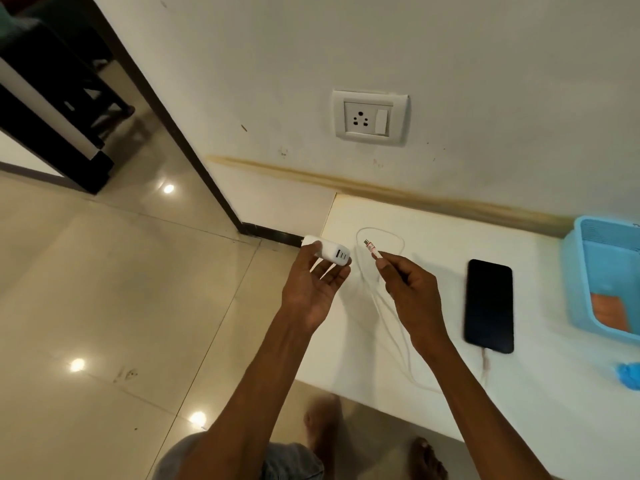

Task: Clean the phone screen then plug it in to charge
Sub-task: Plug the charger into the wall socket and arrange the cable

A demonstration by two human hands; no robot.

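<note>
My left hand [313,289] holds a white charger block [327,251], its ports facing right. My right hand [412,292] pinches the free connector end of a white cable [372,249], a short gap from those ports. The cable loops over the white table [433,237] and runs to the bottom end of a black phone [489,305], which lies flat with its dark screen up, to the right of my right hand. A white wall socket with a switch [370,117] is on the wall above the table.
A light blue basket [571,271] with an orange item inside stands at the table's right edge. A blue cloth [628,375] lies at the far right, near the front. Glossy floor tiles and a dark doorway are to the left. Bare feet show below the table edge.
</note>
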